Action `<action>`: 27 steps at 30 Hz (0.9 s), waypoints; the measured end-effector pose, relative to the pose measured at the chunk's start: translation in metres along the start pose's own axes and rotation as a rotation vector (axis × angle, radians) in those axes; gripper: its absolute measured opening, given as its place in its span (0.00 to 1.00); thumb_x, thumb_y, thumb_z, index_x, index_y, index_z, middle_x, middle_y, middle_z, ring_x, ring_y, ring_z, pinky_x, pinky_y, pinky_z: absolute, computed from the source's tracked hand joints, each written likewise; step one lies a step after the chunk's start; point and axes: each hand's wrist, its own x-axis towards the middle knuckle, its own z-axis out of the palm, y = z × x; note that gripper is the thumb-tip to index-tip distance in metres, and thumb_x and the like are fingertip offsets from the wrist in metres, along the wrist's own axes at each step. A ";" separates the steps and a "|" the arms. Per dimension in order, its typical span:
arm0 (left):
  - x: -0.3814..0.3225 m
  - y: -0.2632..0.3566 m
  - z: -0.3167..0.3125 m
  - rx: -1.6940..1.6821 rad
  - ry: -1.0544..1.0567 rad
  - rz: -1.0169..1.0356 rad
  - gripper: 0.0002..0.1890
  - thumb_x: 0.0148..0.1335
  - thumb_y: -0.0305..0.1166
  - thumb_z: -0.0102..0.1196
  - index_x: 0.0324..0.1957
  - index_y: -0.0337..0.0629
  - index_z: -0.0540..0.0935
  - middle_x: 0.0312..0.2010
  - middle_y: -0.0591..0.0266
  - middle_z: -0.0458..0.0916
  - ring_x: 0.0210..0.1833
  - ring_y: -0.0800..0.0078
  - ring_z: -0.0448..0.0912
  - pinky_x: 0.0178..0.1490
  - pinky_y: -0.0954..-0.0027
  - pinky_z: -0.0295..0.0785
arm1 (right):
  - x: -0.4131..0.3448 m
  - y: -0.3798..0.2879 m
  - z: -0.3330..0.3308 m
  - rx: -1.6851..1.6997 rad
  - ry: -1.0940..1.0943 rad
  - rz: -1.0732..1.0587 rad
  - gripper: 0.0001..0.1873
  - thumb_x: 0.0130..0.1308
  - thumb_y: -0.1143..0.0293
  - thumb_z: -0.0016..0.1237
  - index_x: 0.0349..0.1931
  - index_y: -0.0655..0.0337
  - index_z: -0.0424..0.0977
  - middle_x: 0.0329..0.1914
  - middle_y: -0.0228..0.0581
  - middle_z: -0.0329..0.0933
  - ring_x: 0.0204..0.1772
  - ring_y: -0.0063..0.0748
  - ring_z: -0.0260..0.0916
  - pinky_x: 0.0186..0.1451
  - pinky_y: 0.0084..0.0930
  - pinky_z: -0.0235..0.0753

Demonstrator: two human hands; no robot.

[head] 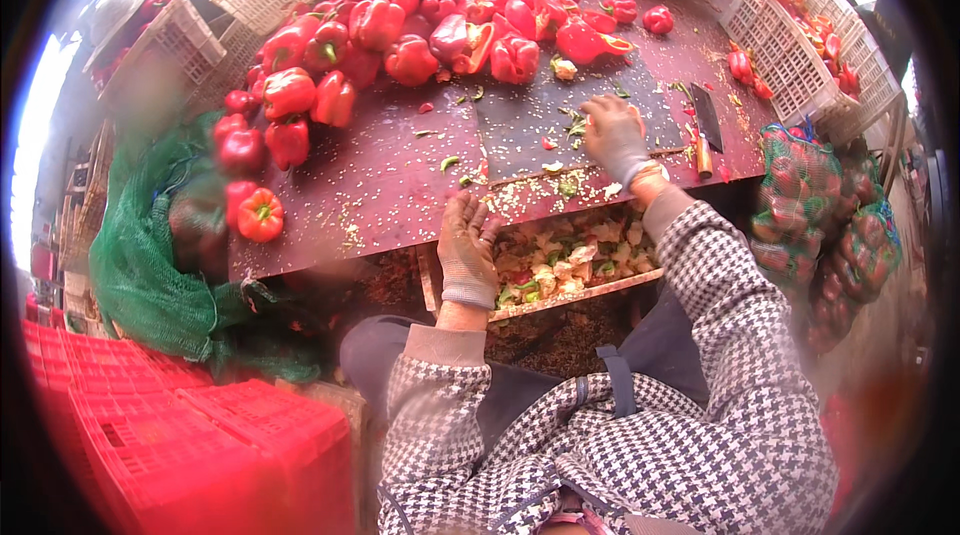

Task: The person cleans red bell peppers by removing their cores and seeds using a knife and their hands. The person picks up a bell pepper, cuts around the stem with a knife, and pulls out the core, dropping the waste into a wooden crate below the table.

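Observation:
My left hand [466, 254], in a soiled glove, rests its fingers at the front edge of the purple-red table [360, 205], palm flat and nothing in it. My right hand [615, 134], also gloved, reaches over a dark board [517, 111] with its fingers bent downward. A reddish-orange edge shows beside that hand; whether it grips a pepper piece is hidden. Pale seeds and green scraps lie around both hands. A knife with a broad dark blade [706, 119] and wooden handle lies right of my right hand. Below the table edge, a tray [577, 293] holds pepper cores and trimmings.
Red bell peppers [375, 25] are heaped at the far left and centre. Pale plastic crates [780, 47] stand around the table, one holding cut peppers. Netted sacks of peppers [799, 197] hang right; green netting [161, 257] and red crates [217, 452] are left.

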 end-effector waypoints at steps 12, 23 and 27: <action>0.014 -0.039 0.028 0.159 -0.046 -0.216 0.21 0.66 0.44 0.55 0.55 0.41 0.73 0.50 0.62 0.75 0.55 0.67 0.74 0.57 0.63 0.71 | -0.024 0.059 0.001 0.167 -0.204 0.028 0.15 0.51 0.73 0.57 0.42 0.55 0.78 0.53 0.46 0.74 0.52 0.51 0.74 0.54 0.39 0.76; 0.001 -0.033 0.033 -0.061 -0.383 -0.101 0.29 0.71 0.49 0.47 0.66 0.42 0.62 0.57 0.52 0.74 0.54 0.62 0.79 0.56 0.59 0.78 | -0.066 -0.075 -0.035 1.857 -0.517 0.904 0.21 0.67 0.67 0.55 0.57 0.65 0.68 0.50 0.39 0.76 0.51 0.29 0.76 0.56 0.27 0.79; -0.013 -0.021 0.031 0.015 -0.336 0.022 0.28 0.65 0.35 0.58 0.64 0.42 0.64 0.56 0.53 0.74 0.52 0.62 0.80 0.52 0.61 0.81 | -0.069 -0.092 -0.032 1.778 -0.252 0.764 0.25 0.68 0.60 0.55 0.58 0.66 0.65 0.51 0.39 0.74 0.51 0.27 0.75 0.51 0.26 0.79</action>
